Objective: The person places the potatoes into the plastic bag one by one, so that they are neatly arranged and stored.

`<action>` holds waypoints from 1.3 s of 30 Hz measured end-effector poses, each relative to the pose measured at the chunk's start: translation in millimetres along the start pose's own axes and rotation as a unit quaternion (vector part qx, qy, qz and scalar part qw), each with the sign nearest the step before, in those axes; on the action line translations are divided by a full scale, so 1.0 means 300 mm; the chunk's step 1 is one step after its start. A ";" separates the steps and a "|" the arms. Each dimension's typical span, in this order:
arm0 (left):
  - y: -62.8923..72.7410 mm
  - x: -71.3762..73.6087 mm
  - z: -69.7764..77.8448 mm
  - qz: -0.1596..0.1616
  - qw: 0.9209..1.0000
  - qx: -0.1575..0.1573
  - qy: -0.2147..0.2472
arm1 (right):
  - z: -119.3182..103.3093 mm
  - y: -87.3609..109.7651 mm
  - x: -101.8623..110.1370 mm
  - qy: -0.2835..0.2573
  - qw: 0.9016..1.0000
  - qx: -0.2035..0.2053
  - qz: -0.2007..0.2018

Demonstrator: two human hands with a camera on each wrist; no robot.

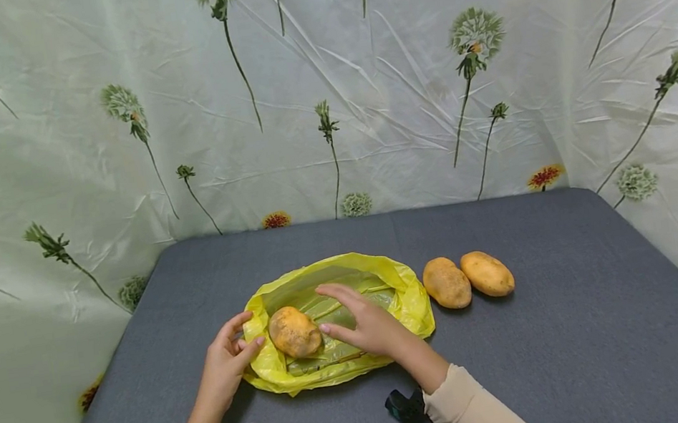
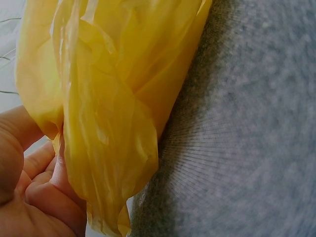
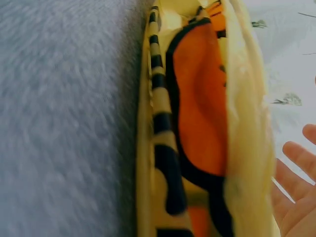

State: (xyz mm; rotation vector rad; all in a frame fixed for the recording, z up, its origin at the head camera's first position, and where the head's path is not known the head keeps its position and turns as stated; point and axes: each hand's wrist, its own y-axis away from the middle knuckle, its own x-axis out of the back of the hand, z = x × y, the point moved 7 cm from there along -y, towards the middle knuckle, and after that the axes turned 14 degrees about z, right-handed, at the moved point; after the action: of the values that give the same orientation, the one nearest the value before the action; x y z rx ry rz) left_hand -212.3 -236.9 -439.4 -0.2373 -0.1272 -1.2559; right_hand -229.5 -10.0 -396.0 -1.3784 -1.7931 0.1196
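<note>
A yellow plastic bag (image 1: 412, 295) lies spread open on the grey surface, its rim standing up in a wide oval. Inside it, at the left end, sits a brown-yellow potato (image 1: 294, 332). My left hand (image 1: 225, 361) holds the bag's left rim between thumb and fingers; the left wrist view shows the crumpled bag edge (image 2: 106, 123) against that hand (image 2: 44, 182). Over the bag's opening, my right hand (image 1: 371, 324) has its fingers spread and nothing in them, the thumb tip close to the potato. Orange and black print (image 3: 202, 98) shows on the bag in the right wrist view.
Two more potatoes, one (image 1: 447, 283) close by the bag's right end and another (image 1: 487, 274) beside it, lie on the grey padded surface (image 1: 589, 321). Behind stands a pale curtain (image 1: 387, 89) printed with dandelions. Black wrist devices (image 1: 405, 404) sit under both forearms.
</note>
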 end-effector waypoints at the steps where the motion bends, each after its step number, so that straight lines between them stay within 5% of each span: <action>1: 0.000 0.000 0.000 0.000 1.000 0.000 0.000 | 0.000 0.001 0.010 0.001 1.000 0.001 0.005; 11: -0.003 0.000 -0.004 -0.001 1.000 0.002 -0.002 | -0.007 0.008 0.111 -0.020 0.997 0.038 0.058; 39: -0.007 0.003 -0.016 0.001 1.000 0.007 -0.008 | 0.149 0.121 0.387 0.073 0.986 0.051 0.142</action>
State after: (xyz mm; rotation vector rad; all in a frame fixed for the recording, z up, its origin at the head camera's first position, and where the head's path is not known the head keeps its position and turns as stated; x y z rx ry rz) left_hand -214.1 -239.5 -443.5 -0.2344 -0.1496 -1.2516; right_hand -235.5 118.4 -379.3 -1.5218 -1.4440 0.2523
